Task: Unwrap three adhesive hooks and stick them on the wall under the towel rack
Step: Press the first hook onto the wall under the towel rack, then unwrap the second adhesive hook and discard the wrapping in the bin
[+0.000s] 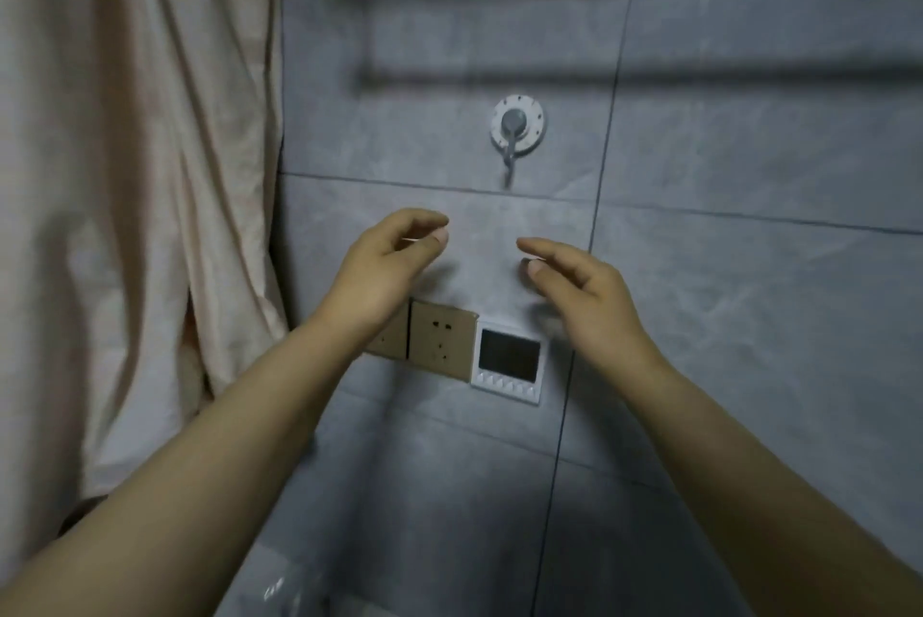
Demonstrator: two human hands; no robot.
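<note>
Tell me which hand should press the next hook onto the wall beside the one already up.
Left, probably. The left hand seems to pinch something thin and clear, perhaps a hook or its film, just below the mounted hook. The right hand is open and empty, so it would have to fetch one.

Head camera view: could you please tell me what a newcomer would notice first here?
Two bare hands, left hand and right hand, are raised side by side before the grey tiled wall. Above them one round adhesive hook is stuck on the wall. A pale towel hangs at left, and a socket and white control panel sit below the hands.
</note>
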